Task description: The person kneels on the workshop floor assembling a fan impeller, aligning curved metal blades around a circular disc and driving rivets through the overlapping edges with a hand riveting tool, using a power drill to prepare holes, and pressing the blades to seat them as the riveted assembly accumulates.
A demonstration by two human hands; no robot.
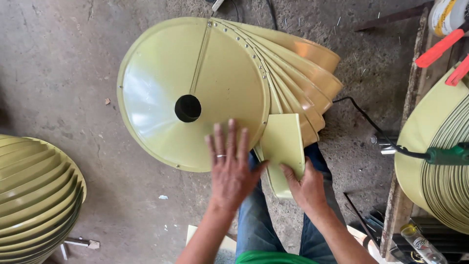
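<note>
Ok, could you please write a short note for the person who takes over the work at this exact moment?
Left hand: open, flat on the round yellow-green disc, near its lower rim.
Right hand: holds the loose curved blade by its lower edge, against the disc's rim.
Done: several blades already sit overlapped along the disc's right edge, with a row of rivets.
Left: the remaining rim is bare; the held blade looks not yet fixed.
Nearby: finished vane assembly on the floor at left, green tool at right.
</note>
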